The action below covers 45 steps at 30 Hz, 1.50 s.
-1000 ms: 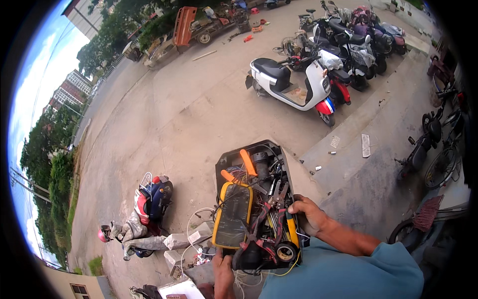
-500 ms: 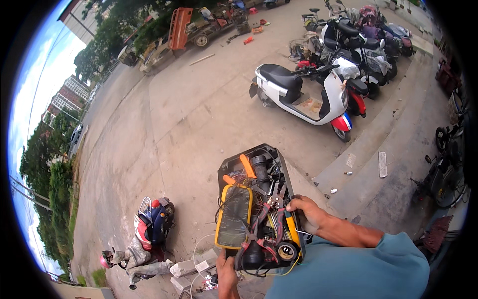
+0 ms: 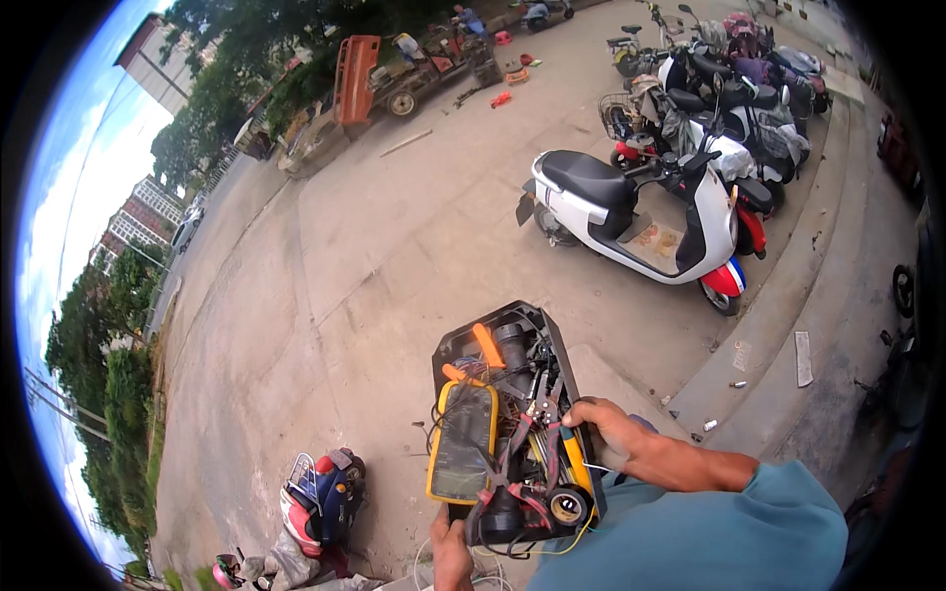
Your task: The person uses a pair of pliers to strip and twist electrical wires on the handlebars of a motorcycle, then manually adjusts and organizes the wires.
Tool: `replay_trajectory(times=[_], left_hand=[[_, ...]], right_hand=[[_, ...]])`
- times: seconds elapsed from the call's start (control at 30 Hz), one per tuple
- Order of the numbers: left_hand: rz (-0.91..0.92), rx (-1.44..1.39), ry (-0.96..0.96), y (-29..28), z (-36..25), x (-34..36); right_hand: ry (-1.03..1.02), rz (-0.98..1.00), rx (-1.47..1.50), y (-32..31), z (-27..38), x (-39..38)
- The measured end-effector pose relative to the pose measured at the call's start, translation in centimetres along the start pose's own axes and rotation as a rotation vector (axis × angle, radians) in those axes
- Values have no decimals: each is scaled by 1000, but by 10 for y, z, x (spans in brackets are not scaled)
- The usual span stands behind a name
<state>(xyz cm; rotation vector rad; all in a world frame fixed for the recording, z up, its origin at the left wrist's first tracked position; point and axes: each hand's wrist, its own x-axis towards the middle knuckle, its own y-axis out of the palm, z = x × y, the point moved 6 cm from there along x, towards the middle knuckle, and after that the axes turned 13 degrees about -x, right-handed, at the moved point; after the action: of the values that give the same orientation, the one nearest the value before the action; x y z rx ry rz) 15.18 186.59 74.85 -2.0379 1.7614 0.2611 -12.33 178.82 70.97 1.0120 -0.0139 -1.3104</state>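
Tray (image 3: 562, 348) of tools (image 3: 500, 481) sits between left hand (image 3: 451, 552), clamped on its near-left corner, and right hand (image 3: 609, 430), clamped on its right edge. Any writing on the yellow-framed device (image 3: 463, 443) along the left edge is too blurred to read.

The left head-worn fisheye camera is directed downward and forward from above the tool tray (image 3: 565, 362), which lies at close range in the lower middle of its field, with the paved yard (image 3: 365, 246) extending farther off beyond it and the sky (image 3: 84, 148) set steeply aslant along the left side.
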Motion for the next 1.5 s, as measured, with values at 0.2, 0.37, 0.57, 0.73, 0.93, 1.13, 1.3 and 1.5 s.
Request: replay_trajectory(times=[0.2,0.37,0.57,0.73,0.93,1.13,1.3,1.5], left_hand=[[97,-82,89,6,-20,140],[129,-107,126,37,-34,257],[129,-113,149,53,-63,383],[59,-47,159,24,-85,490],[10,29,230,2,-116,648],[226,-46,236,0,-152,818],[207,-17,230,61,-201,933],[143,-257,207,73,-210,1048]], right_hand=[[-45,-34,23,-2,57,100],[-103,-46,-10,-25,98,209],[-53,-42,-12,-22,155,329],[-36,4,-43,1,187,450],[-95,147,-15,22,244,626],[-32,39,19,23,293,761],[-157,-50,1,-6,371,854],[5,58,-51,4,452,983]])
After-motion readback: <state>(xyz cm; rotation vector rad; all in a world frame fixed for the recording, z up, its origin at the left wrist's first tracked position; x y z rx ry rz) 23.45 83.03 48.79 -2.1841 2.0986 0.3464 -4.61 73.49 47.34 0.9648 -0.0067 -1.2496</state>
